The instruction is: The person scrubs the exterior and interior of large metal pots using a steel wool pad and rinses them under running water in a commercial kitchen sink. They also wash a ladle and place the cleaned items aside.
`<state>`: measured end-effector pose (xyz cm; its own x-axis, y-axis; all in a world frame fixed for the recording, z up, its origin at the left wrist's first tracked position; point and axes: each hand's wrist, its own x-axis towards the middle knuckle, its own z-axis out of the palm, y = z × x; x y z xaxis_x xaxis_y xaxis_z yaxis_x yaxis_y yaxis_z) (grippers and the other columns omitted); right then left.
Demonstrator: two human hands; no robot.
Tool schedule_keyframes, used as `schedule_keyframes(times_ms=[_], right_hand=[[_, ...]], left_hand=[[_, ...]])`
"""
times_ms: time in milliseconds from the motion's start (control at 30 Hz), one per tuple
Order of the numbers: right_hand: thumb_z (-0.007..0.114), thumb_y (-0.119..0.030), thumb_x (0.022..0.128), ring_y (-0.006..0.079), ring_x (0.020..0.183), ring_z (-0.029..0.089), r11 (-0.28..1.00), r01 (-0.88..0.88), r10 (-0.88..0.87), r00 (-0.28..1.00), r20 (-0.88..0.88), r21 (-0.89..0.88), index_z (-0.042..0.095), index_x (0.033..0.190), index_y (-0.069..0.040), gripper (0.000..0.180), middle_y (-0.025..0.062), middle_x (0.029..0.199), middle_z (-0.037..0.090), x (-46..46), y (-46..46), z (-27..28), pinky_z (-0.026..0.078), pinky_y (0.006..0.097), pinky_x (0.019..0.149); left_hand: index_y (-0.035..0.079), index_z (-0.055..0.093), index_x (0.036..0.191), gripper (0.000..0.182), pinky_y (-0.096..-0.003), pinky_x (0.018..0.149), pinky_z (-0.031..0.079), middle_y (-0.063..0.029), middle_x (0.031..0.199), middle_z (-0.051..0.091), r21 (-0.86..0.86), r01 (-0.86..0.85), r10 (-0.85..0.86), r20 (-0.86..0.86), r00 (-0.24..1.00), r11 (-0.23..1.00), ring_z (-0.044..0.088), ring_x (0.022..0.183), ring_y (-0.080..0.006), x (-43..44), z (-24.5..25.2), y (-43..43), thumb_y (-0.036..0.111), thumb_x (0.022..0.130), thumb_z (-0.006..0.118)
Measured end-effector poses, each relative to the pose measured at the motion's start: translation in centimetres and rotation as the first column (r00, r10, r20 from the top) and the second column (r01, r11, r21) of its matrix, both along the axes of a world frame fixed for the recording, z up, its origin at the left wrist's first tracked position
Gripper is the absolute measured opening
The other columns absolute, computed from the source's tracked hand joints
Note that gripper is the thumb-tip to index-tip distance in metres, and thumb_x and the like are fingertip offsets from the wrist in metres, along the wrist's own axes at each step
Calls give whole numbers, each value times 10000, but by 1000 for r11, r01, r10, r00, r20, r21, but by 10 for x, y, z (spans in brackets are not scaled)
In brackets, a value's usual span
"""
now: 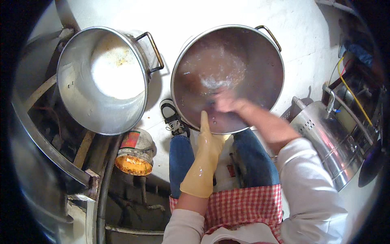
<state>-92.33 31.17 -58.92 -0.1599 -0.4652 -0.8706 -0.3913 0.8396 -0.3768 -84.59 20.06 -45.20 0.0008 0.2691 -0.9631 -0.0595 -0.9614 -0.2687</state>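
A large metal pot [264, 73] with side handles stands before me, with disturbed, foamy water [224, 70] inside. My left hand [210, 138], in a wet yellow rubber glove, grips the pot's near rim. Its thumb points inward over the edge and its other fingers are mostly hidden. My bare right hand [226, 100] reaches inside the pot, blurred by motion. A small dark patch shows by its fingers; whether it holds something I cannot tell.
At left, a second metal pot [74, 79] is tipped towards me. Below it lies a stained plastic bucket [135, 152], orange inside. A stainless-steel cylinder [327, 137] with pipes stands at right. A curved metal frame [51, 152] borders the left.
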Motion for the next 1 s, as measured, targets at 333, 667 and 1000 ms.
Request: schedule_keyframes(times_ms=[333,667,1000], right_hand=[[509,-242,934,217,1411,320,683,-642,706,703,-88,349,627,1295,-179,385,35,1442,493,-74,56,11,255,536,1125],[546,-150,886,338,1311,415,344,902,-834,421,357,-261,421,1402,-62,537,179,1437,425,22,-97,-3,306,468,1108],[564,-309,861,205,1362,364,631,-749,774,590,-232,202,620,1286,-244,433,11,1433,473,-107,61,76,272,505,1130]], left_hand=[[10,387,1399,591,-546,959,524,-208,1357,516,138,346,-339,-75,938,928,547,1220,-403,11,22,-16,335,959,609],[31,613,1222,320,-313,893,450,-70,1133,644,-417,763,-867,-305,394,494,555,999,-128,54,12,25,89,908,606],[73,411,1434,587,-405,988,443,-128,1358,540,-498,674,-814,-125,567,546,512,1226,-273,42,-3,-45,187,907,642]])
